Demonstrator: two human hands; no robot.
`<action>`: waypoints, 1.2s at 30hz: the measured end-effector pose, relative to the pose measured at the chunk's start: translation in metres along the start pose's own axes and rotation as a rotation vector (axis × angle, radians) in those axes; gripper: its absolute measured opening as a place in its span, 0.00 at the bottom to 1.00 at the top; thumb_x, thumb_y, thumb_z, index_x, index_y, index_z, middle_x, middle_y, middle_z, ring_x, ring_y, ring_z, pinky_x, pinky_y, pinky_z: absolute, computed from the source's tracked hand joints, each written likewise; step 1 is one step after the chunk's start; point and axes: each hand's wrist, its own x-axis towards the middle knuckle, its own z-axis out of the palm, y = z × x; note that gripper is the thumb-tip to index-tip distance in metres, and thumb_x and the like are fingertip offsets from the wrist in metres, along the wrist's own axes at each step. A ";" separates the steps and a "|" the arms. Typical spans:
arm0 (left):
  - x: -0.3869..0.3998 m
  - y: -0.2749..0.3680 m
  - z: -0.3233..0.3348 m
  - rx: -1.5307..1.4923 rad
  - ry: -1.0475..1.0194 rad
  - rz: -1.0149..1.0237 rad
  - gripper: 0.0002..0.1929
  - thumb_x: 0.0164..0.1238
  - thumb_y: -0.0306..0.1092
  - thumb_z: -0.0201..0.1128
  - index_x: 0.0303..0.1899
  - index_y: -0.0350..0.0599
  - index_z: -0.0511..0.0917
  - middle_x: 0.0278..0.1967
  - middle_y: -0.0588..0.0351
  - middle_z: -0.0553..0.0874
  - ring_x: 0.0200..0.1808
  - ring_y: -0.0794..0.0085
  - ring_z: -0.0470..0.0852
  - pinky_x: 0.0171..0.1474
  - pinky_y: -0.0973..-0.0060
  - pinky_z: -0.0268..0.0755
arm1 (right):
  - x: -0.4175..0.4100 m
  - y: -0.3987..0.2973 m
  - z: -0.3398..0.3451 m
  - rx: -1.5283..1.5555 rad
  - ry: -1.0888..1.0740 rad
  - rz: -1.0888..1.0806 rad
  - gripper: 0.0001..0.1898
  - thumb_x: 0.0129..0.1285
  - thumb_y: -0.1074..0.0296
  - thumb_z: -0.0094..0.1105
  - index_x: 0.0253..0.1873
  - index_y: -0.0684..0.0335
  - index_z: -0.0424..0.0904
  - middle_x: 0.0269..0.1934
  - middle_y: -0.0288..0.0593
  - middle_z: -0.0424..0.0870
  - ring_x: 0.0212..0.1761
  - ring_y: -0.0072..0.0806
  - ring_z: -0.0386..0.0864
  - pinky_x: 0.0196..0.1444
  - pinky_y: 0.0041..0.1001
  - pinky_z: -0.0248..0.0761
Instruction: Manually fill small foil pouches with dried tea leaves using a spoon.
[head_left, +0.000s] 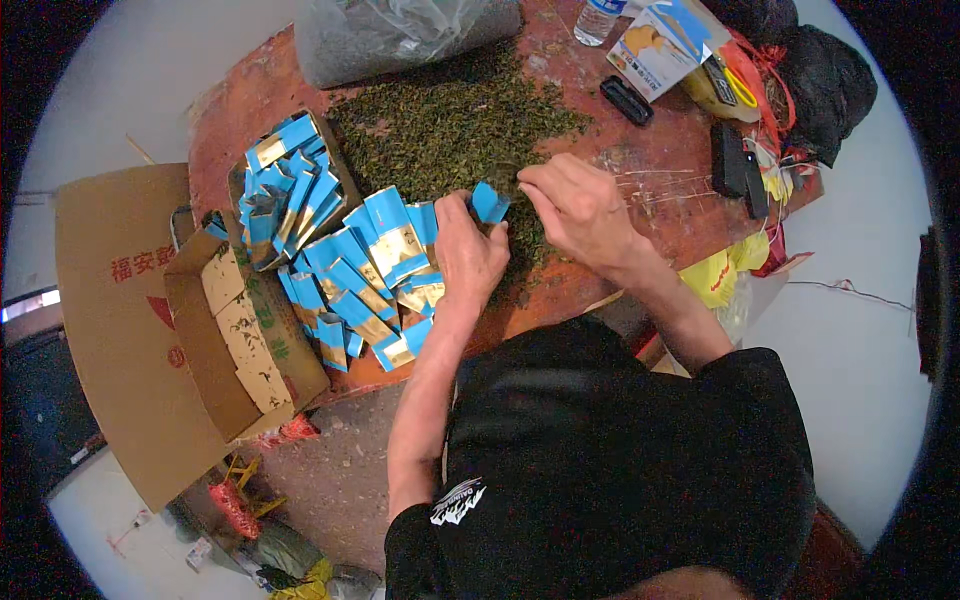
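Note:
My left hand (472, 244) holds a small blue packet (490, 202) between thumb and fingers, over the near edge of a spread of loose dried leaves (450, 124). Just right of the packet is my right hand (577, 202), its thumb and fingertips pinched together; something dark and blurred shows at the tips, and I cannot tell what it is. Blue and gold packets (394, 236) lie overlapping on the red table (630, 157) to the left of my left hand. More such packets (289, 195) fill a cardboard box behind them.
An open cardboard carton (225, 330) stands at the left. At the back are a large grey plastic bag (405, 37), a water bottle (598, 22) and a printed box (660, 49). A black case (626, 100), yellow-handled scissors (739, 84) and black bags (829, 90) are at the right.

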 end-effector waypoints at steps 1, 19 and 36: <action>0.000 0.000 0.000 -0.010 -0.006 -0.013 0.30 0.53 0.26 0.75 0.56 0.34 0.69 0.50 0.35 0.76 0.52 0.37 0.78 0.52 0.51 0.74 | 0.000 0.000 0.000 0.001 0.000 0.000 0.08 0.60 0.80 0.68 0.44 0.66 0.83 0.32 0.47 0.81 0.32 0.43 0.81 0.34 0.36 0.75; 0.001 0.000 -0.001 -0.014 -0.015 -0.069 0.29 0.53 0.27 0.76 0.56 0.35 0.70 0.50 0.36 0.76 0.52 0.39 0.78 0.53 0.52 0.73 | 0.002 -0.006 -0.004 0.003 -0.039 -0.049 0.10 0.57 0.81 0.70 0.43 0.66 0.83 0.31 0.46 0.81 0.31 0.42 0.80 0.31 0.37 0.73; -0.004 -0.008 0.002 -0.027 0.027 -0.020 0.30 0.53 0.27 0.76 0.56 0.35 0.69 0.50 0.37 0.76 0.50 0.40 0.78 0.52 0.52 0.73 | 0.002 -0.011 -0.009 0.010 -0.007 -0.084 0.11 0.54 0.81 0.70 0.43 0.66 0.84 0.31 0.45 0.81 0.31 0.40 0.80 0.31 0.34 0.74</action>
